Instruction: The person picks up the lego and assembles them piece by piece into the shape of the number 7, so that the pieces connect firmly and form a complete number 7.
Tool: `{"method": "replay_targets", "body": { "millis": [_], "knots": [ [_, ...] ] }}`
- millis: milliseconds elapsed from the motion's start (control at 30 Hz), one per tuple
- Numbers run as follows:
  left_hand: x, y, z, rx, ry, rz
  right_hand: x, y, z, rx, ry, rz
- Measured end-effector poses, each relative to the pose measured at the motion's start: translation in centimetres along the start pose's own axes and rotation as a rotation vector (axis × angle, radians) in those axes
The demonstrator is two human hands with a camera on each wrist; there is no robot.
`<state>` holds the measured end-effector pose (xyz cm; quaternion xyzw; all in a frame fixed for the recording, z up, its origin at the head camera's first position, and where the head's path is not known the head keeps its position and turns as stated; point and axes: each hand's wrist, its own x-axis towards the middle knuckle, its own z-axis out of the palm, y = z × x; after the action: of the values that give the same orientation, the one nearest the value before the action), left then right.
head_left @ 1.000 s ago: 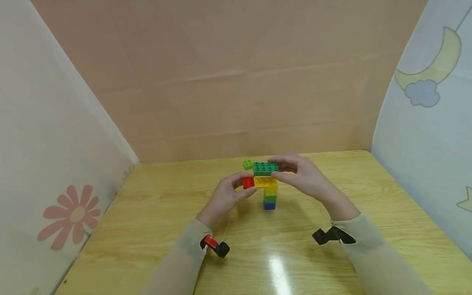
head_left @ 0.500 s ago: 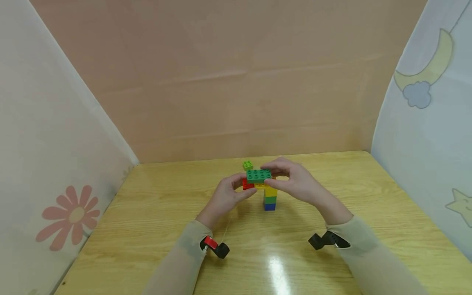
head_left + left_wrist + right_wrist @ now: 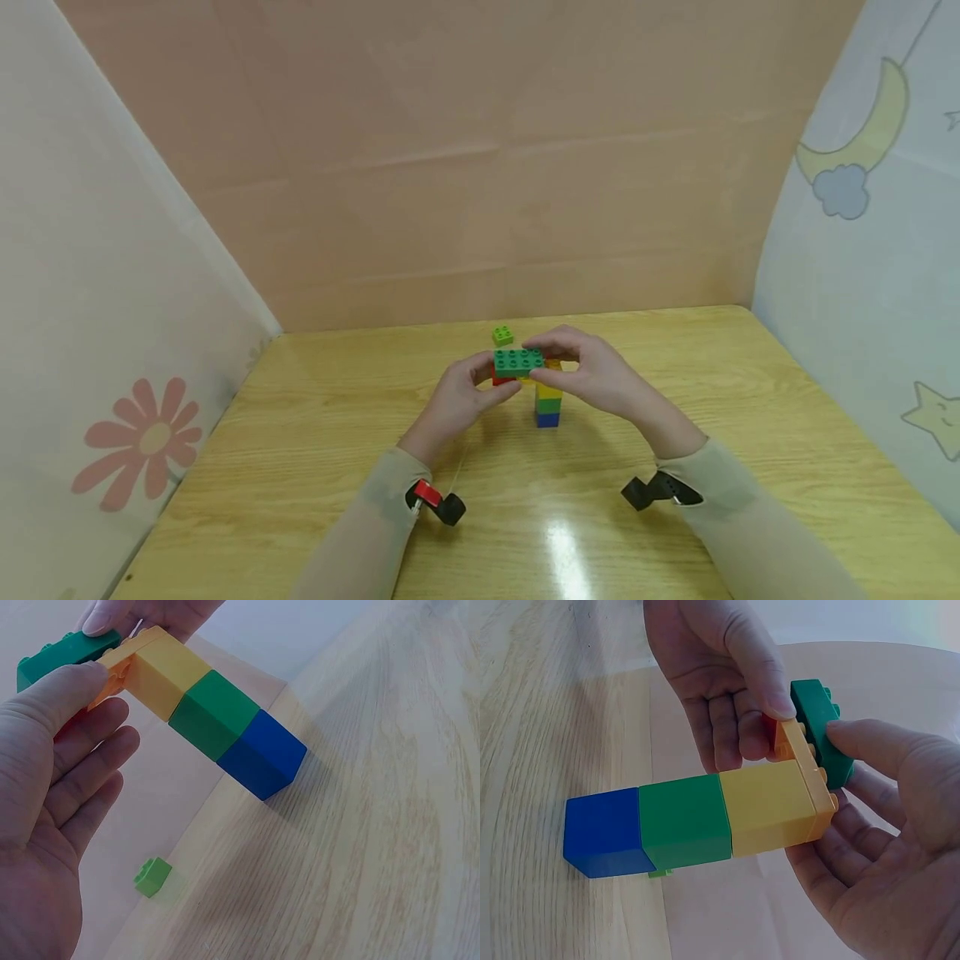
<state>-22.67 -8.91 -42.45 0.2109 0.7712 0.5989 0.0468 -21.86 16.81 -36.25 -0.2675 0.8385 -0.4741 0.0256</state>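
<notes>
A tower stands on the table: a blue brick (image 3: 262, 757) at the bottom, a green brick (image 3: 214, 712) in the middle, a yellow brick (image 3: 169, 671) above. Across its top lies a thin yellow plate (image 3: 799, 746) that juts out leftward. My left hand (image 3: 453, 404) pinches the jutting end, where a red brick (image 3: 501, 382) shows, mostly hidden. Between right thumb and fingers, my right hand (image 3: 592, 375) holds a long dark green brick (image 3: 517, 362) over that end. It is against or just above the plate's studs; whether it is seated I cannot tell.
A small lime green brick (image 3: 502, 336) lies on the wooden table (image 3: 337, 400) behind the tower. A brown backdrop (image 3: 480, 208) rises at the table's far edge, and pale patterned sheets (image 3: 840, 333) flank both sides.
My right hand has moved left and down with the long green brick, from above the plate's right part to over the red brick. The left hand stays in place.
</notes>
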Motion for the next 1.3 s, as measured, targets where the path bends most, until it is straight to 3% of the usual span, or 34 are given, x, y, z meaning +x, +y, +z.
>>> {"method": "replay_targets", "body": {
  "millis": [867,1300],
  "knots": [
    [-0.03,0.30,0.07,0.006,-0.006,-0.009,0.09,0.05,0.15,0.004,0.003,0.018],
    [0.02,0.21,0.05,0.016,-0.004,-0.008,-0.01,0.28,0.15,0.008,0.007,0.069]
  ]
}}
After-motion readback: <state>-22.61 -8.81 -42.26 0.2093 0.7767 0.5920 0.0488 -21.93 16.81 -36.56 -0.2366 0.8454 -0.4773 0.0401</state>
